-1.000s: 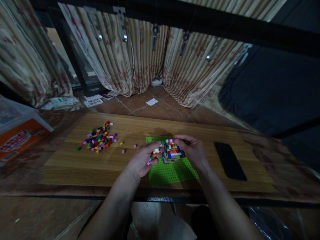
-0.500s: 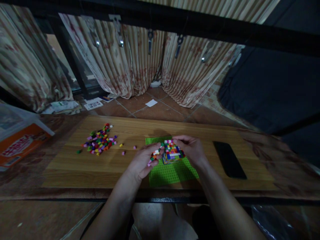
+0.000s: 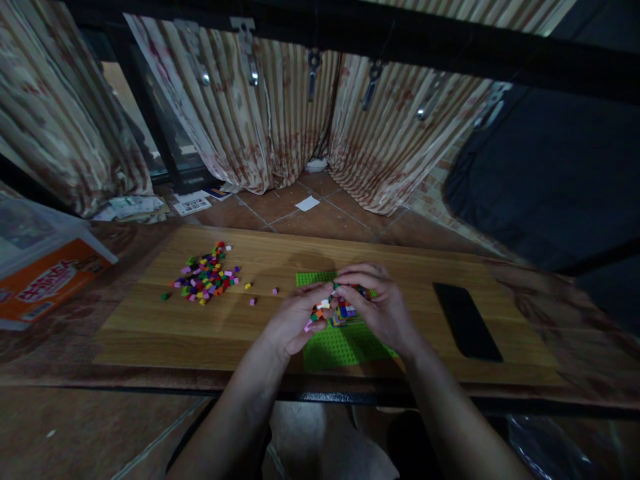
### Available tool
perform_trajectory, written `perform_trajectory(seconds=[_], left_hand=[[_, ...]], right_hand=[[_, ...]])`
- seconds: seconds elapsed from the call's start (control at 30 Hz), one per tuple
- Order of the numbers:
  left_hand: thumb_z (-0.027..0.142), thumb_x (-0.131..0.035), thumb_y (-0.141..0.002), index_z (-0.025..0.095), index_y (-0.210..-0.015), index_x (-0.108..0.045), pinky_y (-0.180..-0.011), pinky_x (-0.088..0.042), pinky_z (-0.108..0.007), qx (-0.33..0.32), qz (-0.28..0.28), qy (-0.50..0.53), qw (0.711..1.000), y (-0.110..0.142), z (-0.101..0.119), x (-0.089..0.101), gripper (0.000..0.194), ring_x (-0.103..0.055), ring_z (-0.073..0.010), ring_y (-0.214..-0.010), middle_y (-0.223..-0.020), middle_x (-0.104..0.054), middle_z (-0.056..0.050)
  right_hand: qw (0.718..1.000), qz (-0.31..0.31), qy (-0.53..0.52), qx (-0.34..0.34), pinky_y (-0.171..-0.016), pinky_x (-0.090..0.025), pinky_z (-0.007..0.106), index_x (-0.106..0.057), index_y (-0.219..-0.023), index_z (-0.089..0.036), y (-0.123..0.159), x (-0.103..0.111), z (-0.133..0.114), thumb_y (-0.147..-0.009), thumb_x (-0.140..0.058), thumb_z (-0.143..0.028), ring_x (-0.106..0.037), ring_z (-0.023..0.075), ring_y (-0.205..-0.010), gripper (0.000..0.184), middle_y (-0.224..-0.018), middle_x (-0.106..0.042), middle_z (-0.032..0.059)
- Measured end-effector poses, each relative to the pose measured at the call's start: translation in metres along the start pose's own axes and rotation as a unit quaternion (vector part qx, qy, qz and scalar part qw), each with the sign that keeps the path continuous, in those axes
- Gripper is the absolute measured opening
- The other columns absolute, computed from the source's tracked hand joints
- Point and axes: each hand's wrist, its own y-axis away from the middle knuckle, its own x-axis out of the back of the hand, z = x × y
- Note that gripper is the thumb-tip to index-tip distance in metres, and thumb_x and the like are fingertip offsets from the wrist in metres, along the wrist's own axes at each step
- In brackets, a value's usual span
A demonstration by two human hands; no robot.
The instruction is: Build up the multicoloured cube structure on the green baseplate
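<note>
A green studded baseplate (image 3: 345,347) lies on a wooden board (image 3: 250,333). On it stands a small stack of many-coloured bricks (image 3: 345,311), mostly hidden by my hands. My left hand (image 3: 295,320) is cupped at the stack's left side and holds several small loose bricks (image 3: 316,313) in its curled fingers. My right hand (image 3: 377,303) reaches over the top of the stack, fingers bent and pinched near the left hand's fingertips. I cannot make out what the right fingers pinch.
A heap of small coloured bricks (image 3: 207,277) lies on the board's left, with a few strays (image 3: 253,301) nearer the plate. A black phone (image 3: 466,321) lies at the right. An orange-labelled plastic box (image 3: 40,273) stands far left. Curtains (image 3: 280,113) hang behind the table.
My right hand has moved left over the top of the brick stack and now covers most of it, meeting the left hand's fingertips. The left hand has stayed beside the stack.
</note>
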Motion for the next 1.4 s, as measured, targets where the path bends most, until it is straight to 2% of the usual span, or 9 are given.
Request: perform_trajectory(seconds=[0.23,0.4,0.57,0.67,0.9,1.0,1.13,1.27,1.4], left_hand=[[0.023,-0.077,-0.068,0.011,-0.079,-0.061,-0.031,-0.019,-0.010,0.013,-0.036,0.014,0.999,-0.001,-0.003,-0.004,0.023,-0.043,-0.0020,-0.045,-0.063,-0.052,0.001],[0.024,-0.076,-0.069,0.011,-0.078,-0.060,-0.030,-0.019,-0.010,0.025,-0.072,0.023,0.997,0.000,-0.003,-0.006,0.023,-0.041,-0.0022,-0.044,-0.062,-0.050,0.002],[0.020,-0.075,-0.070,0.010,-0.078,-0.059,-0.030,-0.018,-0.009,0.011,-0.047,0.051,0.998,0.002,0.002,-0.002,0.020,-0.043,-0.0016,-0.047,-0.069,-0.053,0.000],[0.020,-0.074,-0.071,0.010,-0.081,-0.060,-0.030,-0.017,-0.009,0.016,-0.027,0.056,0.998,0.002,0.004,0.002,0.020,-0.044,-0.0012,-0.047,-0.071,-0.054,-0.001],[0.020,-0.073,-0.073,0.009,-0.080,-0.062,-0.030,-0.017,-0.009,0.014,-0.014,0.050,0.999,-0.001,0.003,0.006,0.017,-0.044,-0.0009,-0.048,-0.072,-0.054,-0.001],[0.019,-0.070,-0.074,0.009,-0.080,-0.061,-0.030,-0.018,-0.008,0.016,-0.004,0.043,0.999,0.000,0.004,0.006,0.015,-0.044,-0.0010,-0.047,-0.071,-0.054,-0.001],[0.017,-0.067,-0.077,0.009,-0.079,-0.060,-0.030,-0.020,-0.008,0.016,0.003,0.038,0.999,0.000,0.004,0.006,0.010,-0.045,-0.0013,-0.047,-0.071,-0.054,-0.002],[0.016,-0.066,-0.077,0.009,-0.081,-0.061,-0.030,-0.020,-0.008,0.010,0.017,0.032,0.999,-0.002,0.003,0.008,0.009,-0.044,-0.0013,-0.046,-0.071,-0.056,-0.002],[0.017,-0.070,-0.074,0.010,-0.078,-0.062,-0.030,-0.020,-0.009,0.005,0.023,0.030,0.999,-0.003,0.003,0.009,0.012,-0.044,-0.0011,-0.045,-0.069,-0.057,-0.002]], right_hand=[[0.997,0.016,-0.067,-0.024,-0.087,-0.043,0.038,-0.073,-0.077,-0.027,-0.001,-0.001,-0.005,-0.084,-0.065,-0.024,-0.061,0.0196,-0.089,0.010,-0.084,-0.069,0.0020],[0.982,0.036,-0.165,-0.080,-0.085,-0.045,0.036,-0.074,-0.076,-0.025,0.000,0.005,-0.001,-0.082,-0.067,-0.030,-0.061,0.0195,-0.087,0.010,-0.084,-0.069,0.0028],[0.933,0.109,-0.301,-0.165,-0.076,-0.048,0.031,-0.075,-0.078,-0.027,0.000,0.013,0.010,-0.075,-0.074,-0.036,-0.063,0.0163,-0.079,0.009,-0.082,-0.071,0.0008],[0.905,0.134,-0.356,-0.191,-0.080,-0.048,0.031,-0.076,-0.076,-0.028,-0.002,0.014,0.012,-0.070,-0.078,-0.038,-0.064,0.0164,-0.083,0.012,-0.086,-0.073,0.0006],[0.905,0.145,-0.347,-0.200,-0.083,-0.051,0.034,-0.075,-0.077,-0.025,-0.004,0.016,0.015,-0.072,-0.076,-0.035,-0.068,0.0175,-0.086,0.011,-0.090,-0.075,0.0023],[0.908,0.173,-0.335,-0.182,-0.082,-0.053,0.033,-0.073,-0.078,-0.025,-0.006,0.018,0.015,-0.076,-0.073,-0.030,-0.069,0.0148,-0.077,0.006,-0.082,-0.075,0.0003],[0.893,0.213,-0.354,-0.177,-0.074,-0.057,0.033,-0.071,-0.076,-0.024,-0.007,0.025,0.017,-0.073,-0.076,-0.027,-0.070,0.0141,-0.071,0.007,-0.071,-0.072,-0.0035],[0.898,0.184,-0.333,-0.220,-0.054,-0.054,0.024,-0.072,-0.074,-0.023,-0.006,0.029,0.018,-0.066,-0.081,-0.026,-0.069,0.0143,-0.065,0.013,-0.070,-0.072,-0.0019],[0.919,0.145,-0.286,-0.228,-0.057,-0.055,0.024,-0.075,-0.074,-0.024,-0.004,0.028,0.016,-0.061,-0.083,-0.026,-0.066,0.0125,-0.062,0.015,-0.072,-0.074,-0.0004]])
